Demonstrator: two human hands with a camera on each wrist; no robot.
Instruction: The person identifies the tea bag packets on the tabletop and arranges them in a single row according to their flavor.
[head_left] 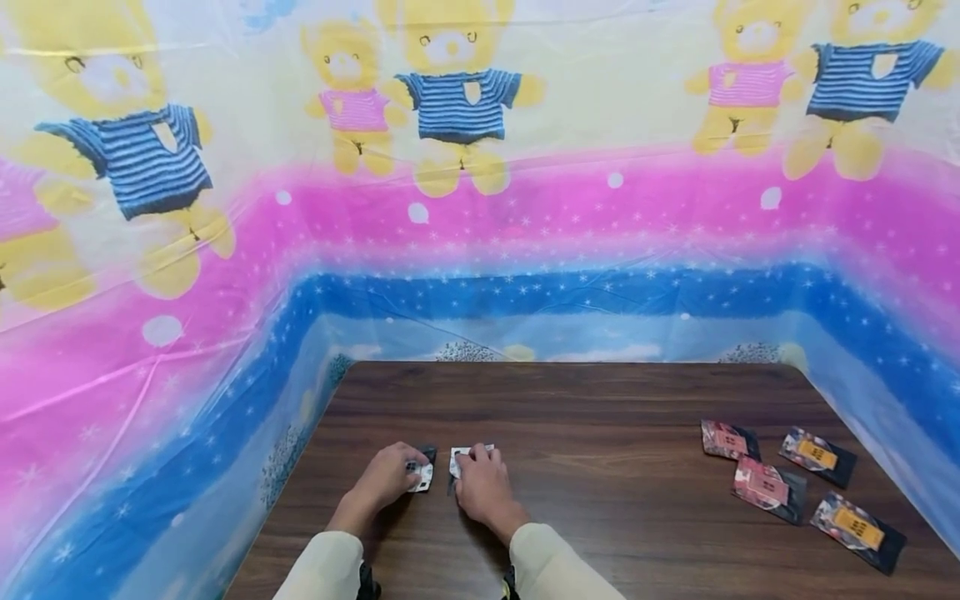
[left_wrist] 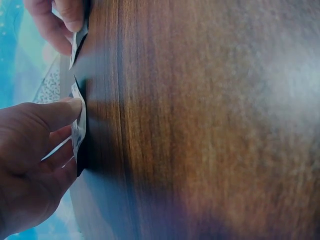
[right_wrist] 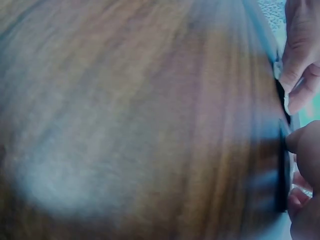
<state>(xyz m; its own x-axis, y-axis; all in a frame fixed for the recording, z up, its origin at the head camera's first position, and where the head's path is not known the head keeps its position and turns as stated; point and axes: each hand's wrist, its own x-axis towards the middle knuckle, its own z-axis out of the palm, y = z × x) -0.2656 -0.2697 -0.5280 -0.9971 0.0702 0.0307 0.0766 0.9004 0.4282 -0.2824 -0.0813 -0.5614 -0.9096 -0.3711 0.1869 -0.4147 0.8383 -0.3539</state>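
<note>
Facing some loud teddy-bear fabric (head_left: 525,200) across a brown table (head_left: 600,417), pinching a small black-and-white packet (head_left: 426,475) with nearly closed fingers of the left hand (head_left: 385,477), plus a second packet (head_left: 455,460) likewise in the right hand (head_left: 483,485), just beside it. Holding both low, well left of two reddish packets (head_left: 771,490) and two yellow-labelled packets (head_left: 858,529).

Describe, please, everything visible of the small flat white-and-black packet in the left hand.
This packet looks like thin flexible film, slightly bent, with small dark marks on its white part. The left hand pinches it, thumb on the pale face, partly hiding it. It is low over the left half of the brown wood-grain tabletop; contact is unclear.
</note>
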